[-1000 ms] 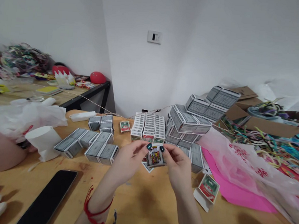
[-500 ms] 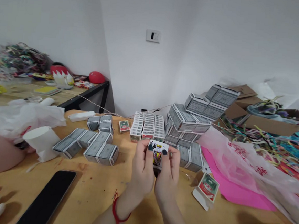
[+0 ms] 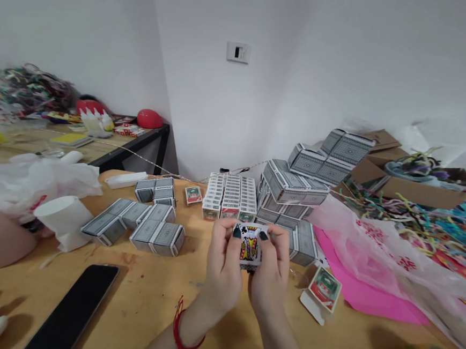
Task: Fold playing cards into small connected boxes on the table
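A small deck of playing cards (image 3: 250,247) is held between both hands above the table, a king of clubs face up on top. My left hand (image 3: 224,268) grips its left side, thumb on the card face. The right side is gripped by my right hand (image 3: 270,271), its thumb pressing near the top corner. Fingers behind the cards are hidden. To the right lies a small card box (image 3: 324,289) with its flap open. Just beyond my hands stand rows of stacked small card boxes (image 3: 231,196).
Grey patterned box blocks (image 3: 158,230) lie at the left, with more piled in a leaning stack (image 3: 296,185) at the right. A black phone (image 3: 73,307) rests front left, near a white paper roll (image 3: 66,220). Pink sheet (image 3: 376,301) and plastic wrap (image 3: 388,256) cover the right side.
The right hand has shifted slightly right, and more of the king card shows between the thumbs. Both hands still hold the cards.
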Demonstrator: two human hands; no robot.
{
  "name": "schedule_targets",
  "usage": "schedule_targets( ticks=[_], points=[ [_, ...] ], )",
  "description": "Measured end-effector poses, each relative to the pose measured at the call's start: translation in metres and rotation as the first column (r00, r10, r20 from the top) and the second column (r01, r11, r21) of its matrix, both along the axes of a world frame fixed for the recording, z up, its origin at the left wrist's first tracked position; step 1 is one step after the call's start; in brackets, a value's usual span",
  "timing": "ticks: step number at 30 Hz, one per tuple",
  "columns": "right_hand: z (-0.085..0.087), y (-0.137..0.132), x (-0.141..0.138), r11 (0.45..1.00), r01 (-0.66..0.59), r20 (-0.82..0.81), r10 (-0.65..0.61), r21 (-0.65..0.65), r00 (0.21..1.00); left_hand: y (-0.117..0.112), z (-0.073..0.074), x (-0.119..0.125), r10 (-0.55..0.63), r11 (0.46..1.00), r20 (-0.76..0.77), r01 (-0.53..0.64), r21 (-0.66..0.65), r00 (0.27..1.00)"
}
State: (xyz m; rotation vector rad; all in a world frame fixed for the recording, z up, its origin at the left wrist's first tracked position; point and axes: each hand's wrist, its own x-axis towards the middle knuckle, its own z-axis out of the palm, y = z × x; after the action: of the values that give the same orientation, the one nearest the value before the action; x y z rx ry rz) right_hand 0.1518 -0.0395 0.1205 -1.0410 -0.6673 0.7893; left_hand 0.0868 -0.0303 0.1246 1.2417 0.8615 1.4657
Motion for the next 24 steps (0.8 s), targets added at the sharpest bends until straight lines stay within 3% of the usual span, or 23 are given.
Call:
schedule_targets(
  ticks=[6, 14, 16, 19, 21, 24],
  points=[
    [0.004, -0.001, 0.001, 0.996, -0.087, 0.051, 0.088, -0.018, 0.995, 0.001, 0.002, 0.001, 0.105, 0.994, -0.023, -0.105, 0.021, 0.994],
    [0.000, 0.000, 0.004, 0.994, -0.109, 0.036, 0.109, 0.001, 0.993, 0.001, 0.003, 0.001, 0.127, 0.992, 0.024, -0.128, 0.023, 0.992],
    [0.000, 0.001, 0.006, 0.996, -0.085, 0.050, 0.085, -0.006, 0.995, 0.004, 0.004, -0.001, 0.085, 0.996, 0.005, -0.085, 0.032, 0.996],
    [0.002, 0.003, 0.011, 0.994, -0.099, 0.013, 0.100, -0.034, 0.995, 0.009, 0.009, -0.008, -0.074, 0.997, -0.053, 0.072, -0.035, 0.996],
    [0.004, 0.003, 0.016, 0.984, -0.167, -0.032, 0.166, -0.059, 0.986, 0.013, 0.012, -0.012, -0.149, 0.984, -0.070, 0.141, -0.105, 0.986],
    [0.007, 0.005, 0.021, 0.958, -0.277, -0.083, 0.271, -0.072, 0.959, 0.017, 0.015, -0.015, -0.148, 0.983, -0.084, 0.137, -0.126, 0.985]
  ],
)
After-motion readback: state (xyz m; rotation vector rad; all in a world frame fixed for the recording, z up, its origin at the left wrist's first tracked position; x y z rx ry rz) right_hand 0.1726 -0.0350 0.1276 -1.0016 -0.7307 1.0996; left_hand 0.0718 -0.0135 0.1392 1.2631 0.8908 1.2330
